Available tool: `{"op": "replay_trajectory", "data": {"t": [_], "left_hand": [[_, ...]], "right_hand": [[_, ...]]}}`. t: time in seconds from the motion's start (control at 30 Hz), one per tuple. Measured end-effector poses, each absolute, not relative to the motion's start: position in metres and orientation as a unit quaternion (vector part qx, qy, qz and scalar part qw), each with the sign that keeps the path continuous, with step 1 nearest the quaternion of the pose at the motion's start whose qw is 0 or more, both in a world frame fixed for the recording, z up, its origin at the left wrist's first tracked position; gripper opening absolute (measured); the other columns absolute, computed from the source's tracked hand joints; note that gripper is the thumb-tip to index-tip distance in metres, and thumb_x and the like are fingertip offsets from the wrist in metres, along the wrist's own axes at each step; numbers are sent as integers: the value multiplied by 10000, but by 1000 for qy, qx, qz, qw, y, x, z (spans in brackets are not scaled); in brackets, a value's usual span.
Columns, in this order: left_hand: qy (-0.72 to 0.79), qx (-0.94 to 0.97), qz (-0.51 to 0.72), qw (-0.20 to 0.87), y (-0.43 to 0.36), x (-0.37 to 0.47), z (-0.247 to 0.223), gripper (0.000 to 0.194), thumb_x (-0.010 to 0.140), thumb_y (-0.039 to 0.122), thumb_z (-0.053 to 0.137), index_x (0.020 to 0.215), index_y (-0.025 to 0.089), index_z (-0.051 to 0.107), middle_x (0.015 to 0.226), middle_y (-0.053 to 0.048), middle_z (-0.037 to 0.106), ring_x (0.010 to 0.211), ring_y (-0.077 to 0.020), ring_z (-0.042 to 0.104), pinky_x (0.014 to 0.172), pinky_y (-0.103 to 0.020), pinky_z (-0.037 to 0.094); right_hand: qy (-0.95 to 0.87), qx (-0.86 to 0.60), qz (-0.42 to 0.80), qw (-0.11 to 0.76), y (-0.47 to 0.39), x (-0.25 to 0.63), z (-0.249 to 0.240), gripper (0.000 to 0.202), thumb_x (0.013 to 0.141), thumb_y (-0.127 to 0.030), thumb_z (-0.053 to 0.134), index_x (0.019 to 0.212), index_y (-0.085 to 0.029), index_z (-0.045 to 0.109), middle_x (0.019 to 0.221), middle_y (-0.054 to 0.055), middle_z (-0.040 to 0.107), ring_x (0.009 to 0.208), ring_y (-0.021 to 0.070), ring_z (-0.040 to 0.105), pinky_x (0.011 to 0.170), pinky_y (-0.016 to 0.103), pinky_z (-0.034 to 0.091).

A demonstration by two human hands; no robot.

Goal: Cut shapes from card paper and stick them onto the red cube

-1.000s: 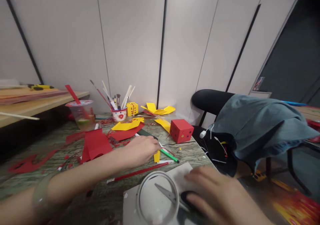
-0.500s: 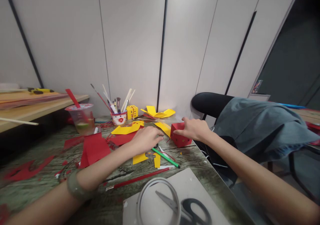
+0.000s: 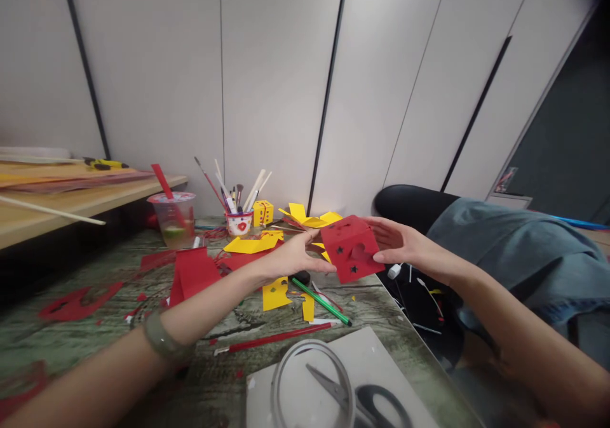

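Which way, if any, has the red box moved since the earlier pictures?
Yes: the red box has risen toward the foot of the dark wall seam, and tilted.

Pale wall panels (image 3: pixel 276 85) (dark-seamed) rise behind a black chair (image 3: pixel 405 202).

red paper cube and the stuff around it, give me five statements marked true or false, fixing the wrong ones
1. The left hand and right hand hold the red paper cube between them. True.
2. The scissors are in the right hand. False: they lie on the pale board.
3. Dark star shapes show on the cube. True.
4. The bracelet is on the right wrist. False: it is on the left.
5. The green pen lies on the table. True.
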State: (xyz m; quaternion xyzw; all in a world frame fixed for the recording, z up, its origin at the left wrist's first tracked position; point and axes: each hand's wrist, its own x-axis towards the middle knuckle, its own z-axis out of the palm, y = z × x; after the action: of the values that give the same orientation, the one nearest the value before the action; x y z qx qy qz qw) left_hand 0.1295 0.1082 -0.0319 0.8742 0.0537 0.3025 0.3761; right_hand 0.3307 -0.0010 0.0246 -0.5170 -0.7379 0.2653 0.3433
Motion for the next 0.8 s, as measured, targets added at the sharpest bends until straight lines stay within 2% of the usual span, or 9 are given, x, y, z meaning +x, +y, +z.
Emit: {"op": "replay_trajectory", "data": {"t": [0.13,0.23,0.33,0.47,0.53,0.63,0.7,0.8], "left_hand": [[96,863,372,327,104,134,-41,674,670,300,639,1229,180,282,1166,-109,482,1008,-215,507,835,-383,433],[138,856,430,253,101,136,-44,731,618,223,649,1233,190,255,1207,-104,397,1092,-243,412,911,-426,351],[151,857,460,176,99,135,-44,760,577,157,633,1229,212,246,1214,-85,356,1104,-248,381,923,-424,336],[134,862,484,68,101,132,-47,736,631,178,612,1240,185,199,1225,-110,317,1127,-246,343,922,-411,344],[109,862,496,3,104,130,-50,682,681,156,576,1240,182,186,1231,-122,297,1151,-248,309,936,-421,323],[52,855,506,-101,113,125,-59,578,747,95,506,1211,272,210,1225,-77,307,1169,-231,288,973,-459,261],[15,848,506,-158,119,121,-64,529,770,72,479,1167,336,251,1195,-29,349,1144,-200,329,988,-455,247],[-17,839,501,-212,125,116,-68,488,779,57,472,1113,369,302,1119,7,421,1071,-163,404,986,-422,281]], "right_hand": [[-743,-507,225,373,-5,330,19,711,647,-182,671,1259,-277,321,1376,17,296,1244,202,247,1038,384,192],[-743,-511,207,380,-10,332,16,782,630,-146,686,1280,-297,279,1402,-11,223,1275,186,142,1060,372,84],[-735,-517,227,376,-13,335,13,769,671,-213,660,1300,-295,225,1415,15,189,1270,199,168,1040,397,172],[-721,-531,233,380,-8,335,10,616,786,-324,521,1305,-261,195,1381,107,270,1234,228,272,980,451,281],[-724,-535,218,376,-4,332,8,659,754,-327,564,1301,-254,205,1370,119,288,1223,240,292,975,454,288],[-746,-527,179,365,-2,325,6,783,657,-295,667,1295,-264,214,1379,90,267,1224,245,285,994,442,263],[-764,-518,150,355,-3,321,7,813,639,-270,679,1298,-276,203,1378,68,266,1229,242,270,1005,435,246],[-785,-512,109,331,-9,315,10,803,657,-232,656,1303,-287,183,1357,53,292,1220,230,286,1002,401,268]]}}
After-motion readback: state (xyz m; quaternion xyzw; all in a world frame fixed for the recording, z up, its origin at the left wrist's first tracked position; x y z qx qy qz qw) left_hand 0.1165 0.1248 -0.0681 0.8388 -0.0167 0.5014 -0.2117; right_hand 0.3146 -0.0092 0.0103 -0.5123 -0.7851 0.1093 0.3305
